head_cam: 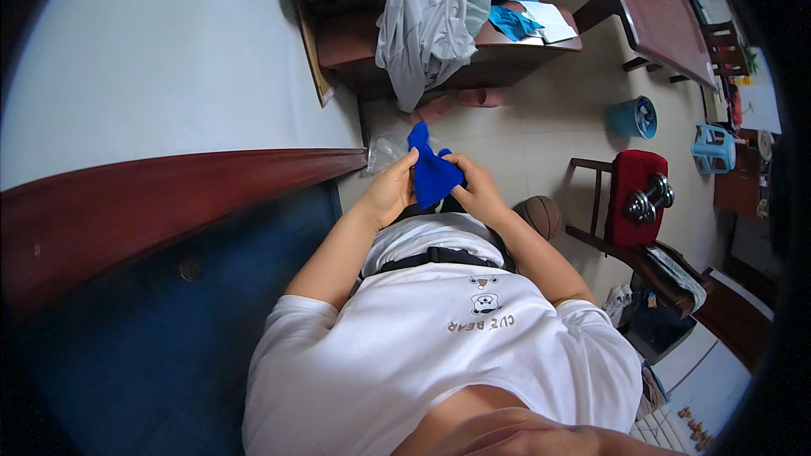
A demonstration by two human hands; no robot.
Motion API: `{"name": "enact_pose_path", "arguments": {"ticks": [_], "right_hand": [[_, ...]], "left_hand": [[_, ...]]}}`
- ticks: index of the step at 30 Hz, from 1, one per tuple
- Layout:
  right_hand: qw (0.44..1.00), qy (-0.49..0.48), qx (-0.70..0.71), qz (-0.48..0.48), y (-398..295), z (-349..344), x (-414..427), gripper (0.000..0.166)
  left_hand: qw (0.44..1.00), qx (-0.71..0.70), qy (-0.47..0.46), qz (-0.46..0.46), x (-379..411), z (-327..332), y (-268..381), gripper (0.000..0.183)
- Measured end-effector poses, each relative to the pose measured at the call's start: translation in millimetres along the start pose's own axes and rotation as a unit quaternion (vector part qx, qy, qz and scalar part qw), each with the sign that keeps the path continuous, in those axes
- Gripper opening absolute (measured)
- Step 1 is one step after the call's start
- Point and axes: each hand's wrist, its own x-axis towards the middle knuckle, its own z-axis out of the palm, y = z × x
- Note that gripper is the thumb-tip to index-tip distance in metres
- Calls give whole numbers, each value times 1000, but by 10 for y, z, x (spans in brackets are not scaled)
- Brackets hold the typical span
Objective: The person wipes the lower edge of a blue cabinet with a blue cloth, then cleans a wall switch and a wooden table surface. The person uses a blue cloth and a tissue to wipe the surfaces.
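A royal-blue piece of cloth is stretched between my two hands, in front of my waist. My left hand pinches its left edge, thumb on top. On the other side my right hand grips the cloth's right edge, with some fingers hidden behind the fabric. One blue end sticks up beyond my left thumb, and a smaller blue bit shows above my right fingers. Past the cloth, a clear plastic bag lies on the tiled floor by the wall.
Ahead stands a wooden bench with a grey garment draped over it and pink slippers beneath. To the right are a basketball, a chair with a red cushion bearing dumbbells, and a blue bin. A dark-red ledge runs along the left.
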Motion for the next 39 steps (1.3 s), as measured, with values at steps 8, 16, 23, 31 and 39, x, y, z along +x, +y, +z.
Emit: {"name": "enact_pose_path", "arguments": {"ticks": [8,16,23,31,39], "right_hand": [[995,13,71,70,185,169,448,33],[977,24,190,90,620,166,773,25],[973,5,176,151,765,-225,1089,28],[956,64,219,186,1103,-838,1457,27],[922,122,262,258,1447,-1109,1566,26]], "left_hand": [[985,78,124,94,127,-245,111,42],[972,77,173,137,453,-463,396,57],[950,168,236,114,1276,-428,861,67],[789,419,418,164,2701,-536,1633,93],[803,411,409,138,3572,-834,1621,93]]}}
